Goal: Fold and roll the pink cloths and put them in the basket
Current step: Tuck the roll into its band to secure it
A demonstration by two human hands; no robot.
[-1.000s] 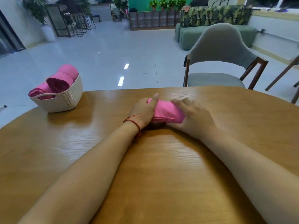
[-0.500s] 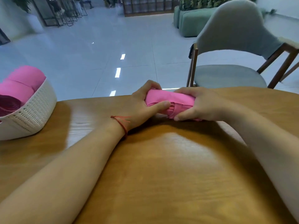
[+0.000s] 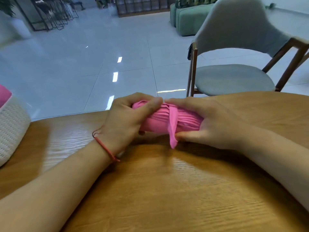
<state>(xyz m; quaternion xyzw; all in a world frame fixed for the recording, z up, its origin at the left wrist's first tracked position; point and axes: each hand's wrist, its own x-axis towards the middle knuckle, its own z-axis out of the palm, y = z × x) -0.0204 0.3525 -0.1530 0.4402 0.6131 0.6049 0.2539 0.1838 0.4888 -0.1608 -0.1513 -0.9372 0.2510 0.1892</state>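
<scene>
A rolled pink cloth (image 3: 160, 122) is held just above the wooden table (image 3: 167, 190), near its far edge. My left hand (image 3: 123, 121) grips the roll's left end, thumb across the top. My right hand (image 3: 215, 121) holds the right end, fingers over the top and thumb beneath. A loose strip of the cloth hangs down from the middle of the roll. At the left edge stands the white woven basket (image 3: 11, 129), mostly cut off, with a bit of another pink cloth (image 3: 4, 95) showing in it.
A grey chair (image 3: 234, 77) with wooden legs stands beyond the table at the right. Tiled floor lies past the table's far edge. Green sofas and black racks stand far back.
The roll went from lying on the table under both hands to being lifted and gripped at both ends. A loose strip now hangs from it. The view shifted right, cutting off the basket.
</scene>
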